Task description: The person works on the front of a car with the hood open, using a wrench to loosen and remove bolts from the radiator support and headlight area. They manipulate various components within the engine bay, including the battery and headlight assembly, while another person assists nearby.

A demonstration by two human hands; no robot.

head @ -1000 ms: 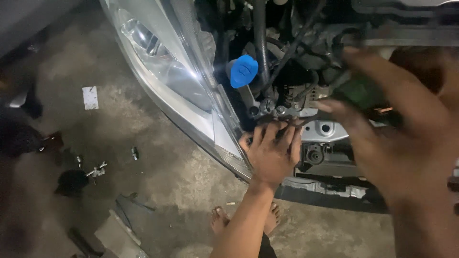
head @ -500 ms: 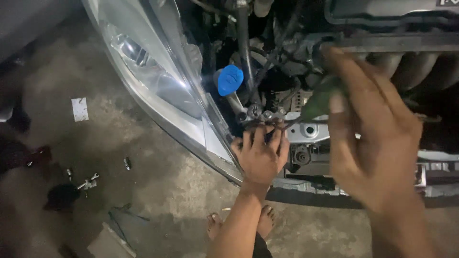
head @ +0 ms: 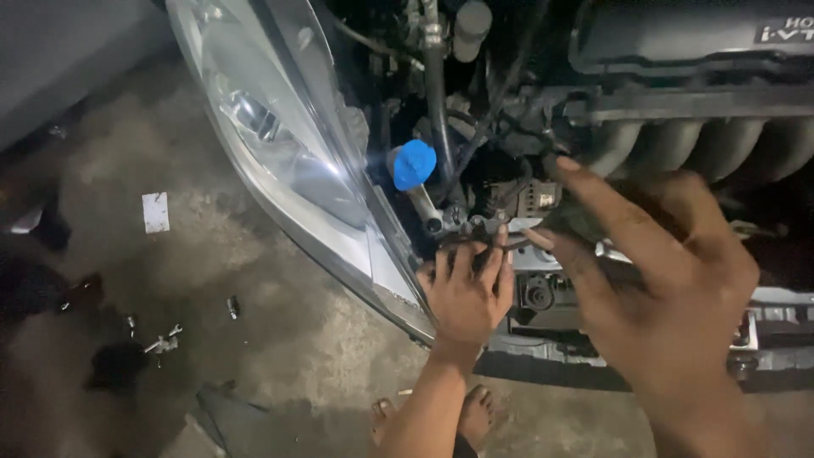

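The person is leaning over an open engine bay beside the headlight (head: 288, 161). The left hand (head: 465, 293) is lying lower, fingers spread and fingertips touching a thin dark cable (head: 483, 242) that is running roughly crosswise just below the blue cap (head: 414, 164). The right hand (head: 670, 288) is hovering closer to the camera, thumb and forefinger pinching together around something dark; what exactly cannot be told. The cable is lying just beyond the left fingertips, so the left hand is nearer to it.

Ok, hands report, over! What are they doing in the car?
Left hand open, fingers on dark wiring behind the headlight. Right hand close to camera, pinching something dark, unclear what. Blue cap just above, not touched.
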